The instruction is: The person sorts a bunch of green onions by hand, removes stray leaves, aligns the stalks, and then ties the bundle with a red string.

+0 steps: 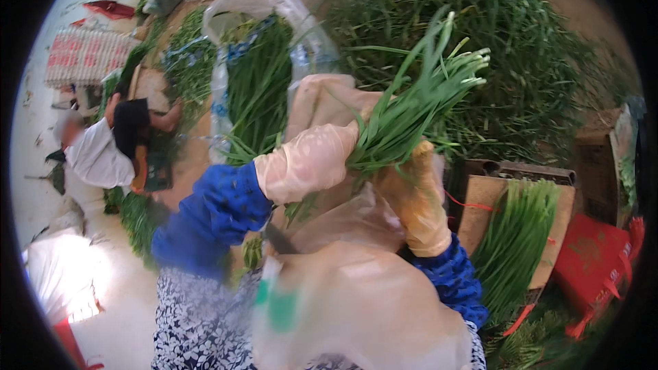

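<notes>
A loose bunch of garlic chives (425, 99) lies slanted in front of me, its pale cut ends at the upper right. My left hand (312, 161), in a cream glove, is closed round the leafy part. Against the lower right side of the bunch, my right hand (415, 199) is curled in a yellow-stained glove, with leaves across its fingers; some fingertips are hidden. Both forearms wear blue sleeve covers. Beneath the hands, a pale plastic sheet (343, 223) covers my lap.
Ahead stands a clear plastic bag (218, 89) of chives, beside a large heap of loose greens (473, 34). Tied-looking chives (517, 233) lie on a board at right, near a red bag (589, 253). Another person (103, 151) sits at left.
</notes>
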`<state>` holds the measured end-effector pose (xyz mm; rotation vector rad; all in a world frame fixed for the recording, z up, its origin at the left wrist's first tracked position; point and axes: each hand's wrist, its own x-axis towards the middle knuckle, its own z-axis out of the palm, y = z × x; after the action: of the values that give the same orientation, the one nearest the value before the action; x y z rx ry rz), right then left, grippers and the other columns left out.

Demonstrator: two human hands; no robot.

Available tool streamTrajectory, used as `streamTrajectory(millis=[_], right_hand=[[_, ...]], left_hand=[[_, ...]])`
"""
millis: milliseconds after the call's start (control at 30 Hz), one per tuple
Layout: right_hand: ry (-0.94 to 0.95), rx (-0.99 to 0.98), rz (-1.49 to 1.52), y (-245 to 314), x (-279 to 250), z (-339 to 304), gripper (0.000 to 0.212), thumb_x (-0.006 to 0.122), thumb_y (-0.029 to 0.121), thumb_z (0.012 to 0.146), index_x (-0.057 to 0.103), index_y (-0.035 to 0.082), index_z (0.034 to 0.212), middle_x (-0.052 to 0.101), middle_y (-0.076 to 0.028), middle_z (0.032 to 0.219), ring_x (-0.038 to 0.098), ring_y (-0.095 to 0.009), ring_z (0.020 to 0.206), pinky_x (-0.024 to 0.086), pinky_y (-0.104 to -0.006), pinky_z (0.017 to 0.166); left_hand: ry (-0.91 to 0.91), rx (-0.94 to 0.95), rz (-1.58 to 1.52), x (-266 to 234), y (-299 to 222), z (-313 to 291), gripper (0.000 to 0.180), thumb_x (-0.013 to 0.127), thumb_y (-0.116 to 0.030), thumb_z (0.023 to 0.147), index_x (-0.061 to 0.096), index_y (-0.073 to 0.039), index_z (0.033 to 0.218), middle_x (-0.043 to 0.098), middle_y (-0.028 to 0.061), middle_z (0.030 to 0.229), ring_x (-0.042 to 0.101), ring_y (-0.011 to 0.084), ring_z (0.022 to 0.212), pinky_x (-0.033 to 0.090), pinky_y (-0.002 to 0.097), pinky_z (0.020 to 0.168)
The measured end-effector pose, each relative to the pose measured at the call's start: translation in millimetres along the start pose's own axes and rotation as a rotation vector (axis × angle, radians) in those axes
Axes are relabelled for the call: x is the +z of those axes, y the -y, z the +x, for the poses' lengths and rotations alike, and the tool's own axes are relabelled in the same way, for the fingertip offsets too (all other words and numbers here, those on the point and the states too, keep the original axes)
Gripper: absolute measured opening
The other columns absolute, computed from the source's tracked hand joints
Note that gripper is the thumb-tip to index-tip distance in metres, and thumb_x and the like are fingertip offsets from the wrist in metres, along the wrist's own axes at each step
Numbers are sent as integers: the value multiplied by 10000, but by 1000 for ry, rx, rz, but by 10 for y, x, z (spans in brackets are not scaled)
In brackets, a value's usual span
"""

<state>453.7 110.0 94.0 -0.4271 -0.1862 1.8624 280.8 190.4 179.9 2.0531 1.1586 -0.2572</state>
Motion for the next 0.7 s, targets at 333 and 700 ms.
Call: streamTrajectory(millis=[333, 700], right_hand=[[-318, -114, 5, 424, -149, 328, 525, 628, 245, 937, 538, 41, 1413, 694, -129, 1190, 635, -225, 1037, 526, -369, 963], [-502, 27, -501, 1053, -148, -444, 361, 637, 203, 813, 666, -47, 1072, 690, -138, 897, 628, -213, 711, 543, -306, 678]], left_hand=[[-586, 150, 914, 850, -554, 537, 173, 622, -131, 809, 655, -24, 941, 529, 89, 752, 584, 159, 517, 453, 318, 381], [-537, 251, -495, -150, 378, 669, 852, 785, -100, 774, 422, -91, 1545, 615, 156, 1316, 628, 167, 982, 497, 326, 848]])
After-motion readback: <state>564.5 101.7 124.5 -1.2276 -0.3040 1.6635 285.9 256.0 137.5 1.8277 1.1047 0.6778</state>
